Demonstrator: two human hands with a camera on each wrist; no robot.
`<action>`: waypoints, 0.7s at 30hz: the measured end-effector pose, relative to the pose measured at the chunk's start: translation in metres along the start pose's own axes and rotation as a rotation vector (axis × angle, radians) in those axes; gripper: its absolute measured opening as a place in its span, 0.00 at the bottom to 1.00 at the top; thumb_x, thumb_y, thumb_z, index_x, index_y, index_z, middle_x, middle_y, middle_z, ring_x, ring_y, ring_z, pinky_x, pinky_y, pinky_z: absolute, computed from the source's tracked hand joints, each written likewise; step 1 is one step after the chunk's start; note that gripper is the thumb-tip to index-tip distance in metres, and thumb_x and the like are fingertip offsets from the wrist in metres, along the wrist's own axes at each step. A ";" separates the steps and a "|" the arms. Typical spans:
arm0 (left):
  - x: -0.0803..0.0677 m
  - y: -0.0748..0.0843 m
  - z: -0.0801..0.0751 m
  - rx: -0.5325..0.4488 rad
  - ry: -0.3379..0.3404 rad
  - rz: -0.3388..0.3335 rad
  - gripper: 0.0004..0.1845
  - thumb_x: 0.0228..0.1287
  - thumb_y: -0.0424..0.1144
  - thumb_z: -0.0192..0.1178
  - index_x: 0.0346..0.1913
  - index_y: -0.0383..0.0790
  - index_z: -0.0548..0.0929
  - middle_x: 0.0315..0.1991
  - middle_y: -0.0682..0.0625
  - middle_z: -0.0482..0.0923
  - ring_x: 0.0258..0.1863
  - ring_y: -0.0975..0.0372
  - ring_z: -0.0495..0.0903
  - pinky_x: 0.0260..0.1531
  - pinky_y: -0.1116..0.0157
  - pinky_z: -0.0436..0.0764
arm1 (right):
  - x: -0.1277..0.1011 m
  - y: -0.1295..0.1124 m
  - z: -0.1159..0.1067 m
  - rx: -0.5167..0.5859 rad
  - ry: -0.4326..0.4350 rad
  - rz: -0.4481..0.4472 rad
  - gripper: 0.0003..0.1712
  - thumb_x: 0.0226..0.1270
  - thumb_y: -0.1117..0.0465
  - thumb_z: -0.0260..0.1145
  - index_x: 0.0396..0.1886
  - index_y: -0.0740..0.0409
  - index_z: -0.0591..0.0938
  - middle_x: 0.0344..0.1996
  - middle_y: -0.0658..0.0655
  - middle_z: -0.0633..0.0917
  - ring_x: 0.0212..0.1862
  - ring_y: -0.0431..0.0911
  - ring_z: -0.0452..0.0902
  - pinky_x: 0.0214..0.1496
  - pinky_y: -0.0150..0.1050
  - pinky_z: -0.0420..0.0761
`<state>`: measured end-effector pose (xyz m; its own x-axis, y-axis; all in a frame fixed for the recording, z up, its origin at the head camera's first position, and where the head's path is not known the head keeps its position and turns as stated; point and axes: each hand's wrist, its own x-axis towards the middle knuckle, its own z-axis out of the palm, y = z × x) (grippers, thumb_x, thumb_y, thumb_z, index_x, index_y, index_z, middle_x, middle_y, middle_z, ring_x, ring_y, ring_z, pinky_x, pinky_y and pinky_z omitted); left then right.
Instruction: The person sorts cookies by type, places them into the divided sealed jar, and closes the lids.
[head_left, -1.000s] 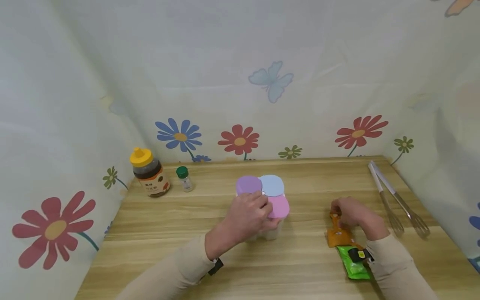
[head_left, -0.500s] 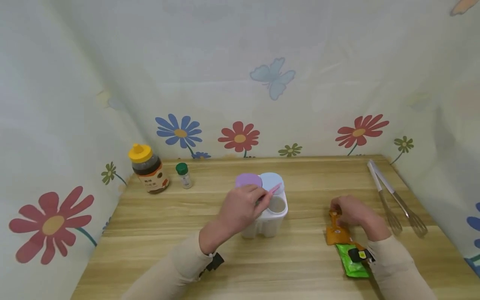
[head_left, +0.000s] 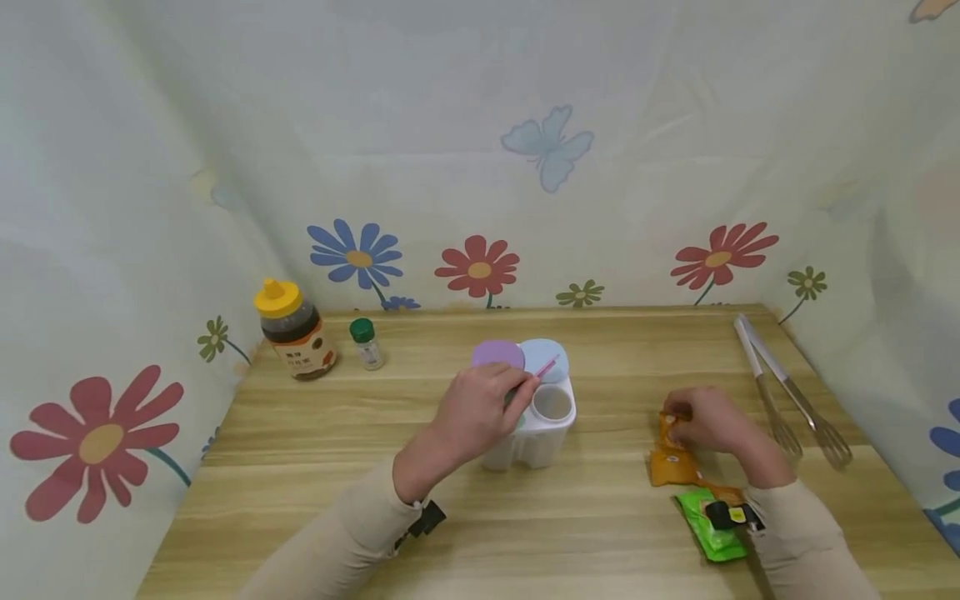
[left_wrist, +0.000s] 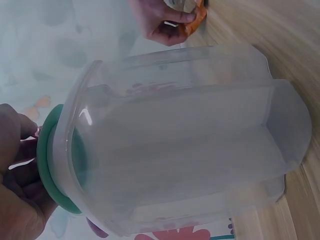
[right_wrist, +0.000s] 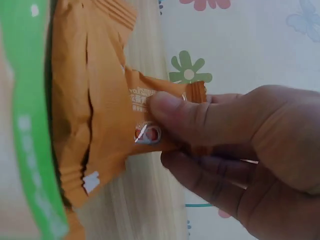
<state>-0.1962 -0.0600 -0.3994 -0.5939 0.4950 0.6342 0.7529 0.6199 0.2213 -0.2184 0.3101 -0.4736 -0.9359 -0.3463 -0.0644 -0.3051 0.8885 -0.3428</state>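
Since a second ago your left hand [head_left: 480, 408] has swung the pink lid [head_left: 546, 367] up and pinches it above the container [head_left: 536, 429] mid-table; your right hand [head_left: 701, 417] pinches the orange packet [head_left: 670, 462]. Tugging harder could tip that container.

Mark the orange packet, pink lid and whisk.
orange packet [head_left: 672, 467]: head view, lower body of the packet.
pink lid [head_left: 547, 367]: head view, raised edge.
whisk [head_left: 832, 437]: head view, wire loops.

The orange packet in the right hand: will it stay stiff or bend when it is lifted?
The orange packet is probably floppy: its foil looks creased where the right hand pinches one end. It looks flat and thin, so likely light. It should not roll.
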 end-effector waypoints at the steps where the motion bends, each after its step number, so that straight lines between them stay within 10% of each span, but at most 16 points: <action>1: 0.000 0.000 0.000 -0.002 0.001 -0.001 0.08 0.64 0.41 0.64 0.28 0.42 0.85 0.19 0.56 0.75 0.19 0.68 0.68 0.19 0.75 0.66 | 0.000 0.000 0.000 0.020 0.006 0.000 0.11 0.50 0.65 0.76 0.34 0.53 0.84 0.29 0.48 0.85 0.32 0.41 0.76 0.35 0.40 0.77; 21: -0.002 -0.003 -0.001 -0.090 0.007 -0.028 0.07 0.65 0.40 0.64 0.30 0.42 0.85 0.23 0.56 0.79 0.20 0.69 0.71 0.20 0.76 0.68 | -0.002 -0.025 -0.004 0.139 0.298 -0.065 0.09 0.59 0.66 0.72 0.40 0.61 0.86 0.33 0.54 0.88 0.34 0.45 0.81 0.33 0.35 0.81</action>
<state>-0.1975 -0.0631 -0.4007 -0.6134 0.4735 0.6321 0.7585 0.5761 0.3046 -0.2094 0.2903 -0.4610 -0.9318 -0.2793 0.2318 -0.3582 0.8108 -0.4630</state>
